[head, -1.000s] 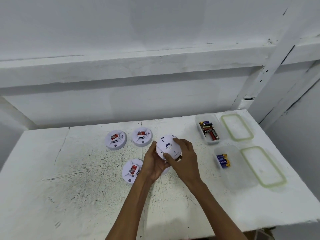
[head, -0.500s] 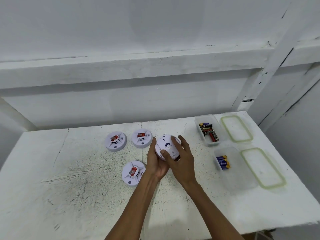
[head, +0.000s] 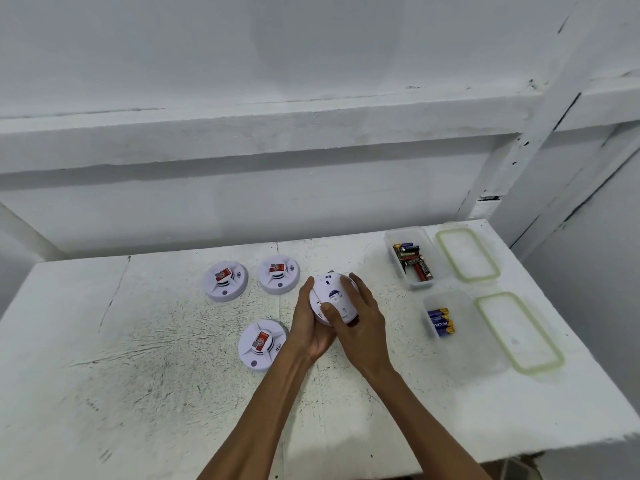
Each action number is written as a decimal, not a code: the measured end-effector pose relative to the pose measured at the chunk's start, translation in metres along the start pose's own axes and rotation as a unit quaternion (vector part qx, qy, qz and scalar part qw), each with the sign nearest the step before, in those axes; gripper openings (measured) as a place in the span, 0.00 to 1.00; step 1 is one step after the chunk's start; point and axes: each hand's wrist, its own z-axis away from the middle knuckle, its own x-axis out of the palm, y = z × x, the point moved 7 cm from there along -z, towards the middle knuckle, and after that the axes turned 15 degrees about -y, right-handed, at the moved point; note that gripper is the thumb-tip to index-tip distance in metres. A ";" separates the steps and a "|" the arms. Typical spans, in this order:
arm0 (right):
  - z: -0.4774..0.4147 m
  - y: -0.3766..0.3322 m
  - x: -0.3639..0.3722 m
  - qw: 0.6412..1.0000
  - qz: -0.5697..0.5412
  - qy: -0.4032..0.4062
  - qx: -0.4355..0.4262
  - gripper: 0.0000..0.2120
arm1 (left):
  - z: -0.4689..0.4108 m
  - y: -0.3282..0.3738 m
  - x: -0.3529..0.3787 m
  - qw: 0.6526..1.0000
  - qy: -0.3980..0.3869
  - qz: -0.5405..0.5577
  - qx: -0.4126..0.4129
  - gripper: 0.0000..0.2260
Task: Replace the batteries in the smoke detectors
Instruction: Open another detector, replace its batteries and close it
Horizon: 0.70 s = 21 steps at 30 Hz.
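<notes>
- Left hand (head: 311, 327): cupped under and round the left side of the held smoke detector (head: 334, 299), fingers curled on its rim, thumb up along the near-left edge.
- Right hand (head: 362, 327): wrapped over the same unit from the right, fingers round the far rim, thumb laid on the back plate, which faces the camera.
- Changed within the last second: right fingers slid from the top edge down round the right rim, and the back turned more squarely upward.
- Held over the middle of the worktop (head: 138, 375); touching it or lifted clear, impossible to tell.
- Probably a regrip for twisting off the back or prising the battery cover; no cover visibly open yet, so no swap begun on this unit.
- Just to the left, untouched: three more detectors face up, the nearest (head: 263, 344) beside the left wrist.
- Well to the right: far box (head: 420, 237) with mixed batteries (head: 412, 261), near box (head: 467, 348) with blue batteries (head: 440, 322), each lid (head: 519, 332) lying alongside.
</notes>
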 end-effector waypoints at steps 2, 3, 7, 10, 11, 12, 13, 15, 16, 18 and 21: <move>-0.002 -0.001 -0.001 1.000 0.006 -0.005 -0.003 0.31 | 0.000 0.001 0.000 1.000 0.002 0.006 0.006 0.25; -0.004 -0.002 -0.001 1.000 0.010 -0.012 -0.005 0.31 | 0.001 0.001 -0.001 1.000 0.003 0.009 0.009 0.24; -0.008 -0.006 0.000 1.000 0.012 -0.022 -0.010 0.32 | 0.000 0.006 0.001 1.000 0.002 0.000 0.013 0.24; -0.008 -0.004 0.000 1.000 0.002 -0.026 -0.013 0.33 | 0.001 0.007 -0.001 1.000 0.001 0.001 0.019 0.24; -0.008 -0.004 -0.001 1.000 -0.001 -0.027 -0.015 0.34 | 0.002 0.007 -0.003 1.000 0.003 0.004 0.022 0.23; -0.008 -0.004 -0.001 0.999 -0.005 -0.031 -0.017 0.34 | 0.003 0.006 -0.003 1.000 0.000 0.008 0.025 0.22; -0.008 -0.005 -0.001 0.999 -0.008 -0.033 -0.021 0.34 | 0.004 0.006 -0.002 1.000 -0.004 0.010 0.026 0.22; -0.008 -0.004 -0.002 0.999 -0.011 -0.037 -0.031 0.34 | 0.007 0.005 0.002 0.999 -0.011 0.018 0.027 0.21; -0.008 -0.004 -0.002 0.999 -0.014 -0.039 -0.034 0.33 | 0.007 0.004 0.002 0.999 -0.014 0.019 0.027 0.21; -0.007 -0.003 -0.004 0.998 -0.013 -0.045 -0.039 0.33 | 0.007 0.002 0.001 0.999 -0.019 0.024 0.022 0.21; -0.006 -0.001 -0.005 0.997 -0.001 -0.061 -0.039 0.34 | 0.008 -0.003 -0.002 0.999 -0.014 0.027 0.009 0.21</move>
